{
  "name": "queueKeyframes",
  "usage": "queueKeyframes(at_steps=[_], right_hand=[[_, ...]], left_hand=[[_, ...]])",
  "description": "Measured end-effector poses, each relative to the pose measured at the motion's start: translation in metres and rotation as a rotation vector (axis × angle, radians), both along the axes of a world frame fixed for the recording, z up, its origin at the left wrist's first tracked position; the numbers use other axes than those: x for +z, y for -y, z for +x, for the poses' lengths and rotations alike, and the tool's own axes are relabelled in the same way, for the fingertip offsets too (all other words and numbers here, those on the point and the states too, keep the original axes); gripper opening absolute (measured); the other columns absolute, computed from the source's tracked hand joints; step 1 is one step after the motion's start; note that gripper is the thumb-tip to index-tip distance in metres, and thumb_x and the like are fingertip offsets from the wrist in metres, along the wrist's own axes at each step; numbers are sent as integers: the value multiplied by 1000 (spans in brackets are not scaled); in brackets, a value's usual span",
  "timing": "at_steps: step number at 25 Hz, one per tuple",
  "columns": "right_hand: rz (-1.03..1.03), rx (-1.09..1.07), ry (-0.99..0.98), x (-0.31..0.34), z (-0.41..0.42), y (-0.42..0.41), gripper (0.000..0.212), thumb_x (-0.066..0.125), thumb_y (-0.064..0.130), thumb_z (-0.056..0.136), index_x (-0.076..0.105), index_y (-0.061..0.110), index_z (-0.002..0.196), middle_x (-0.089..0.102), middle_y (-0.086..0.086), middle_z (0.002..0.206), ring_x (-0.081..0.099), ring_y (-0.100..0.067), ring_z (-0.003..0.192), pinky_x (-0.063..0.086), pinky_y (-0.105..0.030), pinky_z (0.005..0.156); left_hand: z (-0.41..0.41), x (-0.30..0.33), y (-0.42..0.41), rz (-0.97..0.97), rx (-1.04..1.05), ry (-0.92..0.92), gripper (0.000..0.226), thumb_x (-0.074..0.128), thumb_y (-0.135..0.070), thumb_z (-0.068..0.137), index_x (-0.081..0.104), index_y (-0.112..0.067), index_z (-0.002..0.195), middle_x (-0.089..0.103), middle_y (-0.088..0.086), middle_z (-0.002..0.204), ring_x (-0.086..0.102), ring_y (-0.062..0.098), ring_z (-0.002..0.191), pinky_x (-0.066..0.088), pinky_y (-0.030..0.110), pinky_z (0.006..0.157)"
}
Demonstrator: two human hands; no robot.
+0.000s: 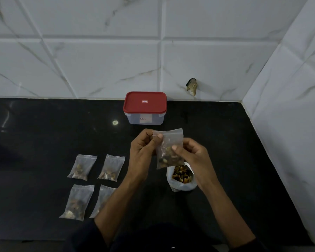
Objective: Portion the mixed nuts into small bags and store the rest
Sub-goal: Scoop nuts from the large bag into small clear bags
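**Fifth small bag in hand, four on counter**

Small bag point(168, 148) with nuts held up over the black counter point(44, 133). Left hand point(142, 151) grip pinches its top corner, right hand point(193, 155) grip pinches mid-bag. Open bulk bag of mixed nuts point(182, 179) sits just below, near side. Four filled bags point(95, 184) lie left in a two-by-two grid. Red-lidded container point(145, 107) closed, far, at the tiled wall point(98, 60).

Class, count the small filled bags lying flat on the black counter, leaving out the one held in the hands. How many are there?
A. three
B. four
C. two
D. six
B: four small clear plastic bags of nuts lie on the black counter in two rows, at and, the last partly hidden by the left forearm.
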State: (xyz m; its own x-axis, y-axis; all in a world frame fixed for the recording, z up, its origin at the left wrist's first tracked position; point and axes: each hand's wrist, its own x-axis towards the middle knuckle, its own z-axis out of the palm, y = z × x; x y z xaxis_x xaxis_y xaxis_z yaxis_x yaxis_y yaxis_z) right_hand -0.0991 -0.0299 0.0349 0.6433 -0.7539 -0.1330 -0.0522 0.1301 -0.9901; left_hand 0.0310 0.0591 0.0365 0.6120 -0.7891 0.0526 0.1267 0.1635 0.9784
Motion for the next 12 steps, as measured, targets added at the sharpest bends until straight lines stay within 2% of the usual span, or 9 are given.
queueKeyframes(at_steps=[3,6,9,12], right_hand=[[-13,33,-95,-5,-1,-2,15,67,20,87,70,13,99,72,-3,97,67,-15,95,52,-29,85],[0,37,-101,-5,-2,1,22,69,20,85,68,15,106,71,-2,102,67,-15,99,53,-33,89],[69,27,-43,-1,-1,4,27,70,21,84,66,12,109,72,-6,101,69,-18,96,57,-31,81],[113,-50,-2,-2,2,5,18,68,18,84,69,9,99,73,-7,93,70,-20,92,57,-31,78]], left_hand=[[1,-4,1,9,-5,45,9,52,-14,93,60,-11,92,65,10,95,65,28,88,56,47,75],[1,-7,2,28,-31,76,9,52,-12,94,60,-9,93,63,12,97,65,28,91,56,44,76],[-4,-5,1,37,-89,92,11,53,-13,93,62,-8,94,67,4,93,66,22,90,57,35,76],[-8,-2,0,40,-113,83,15,55,-21,88,64,-10,94,69,0,90,68,18,88,56,28,74]])
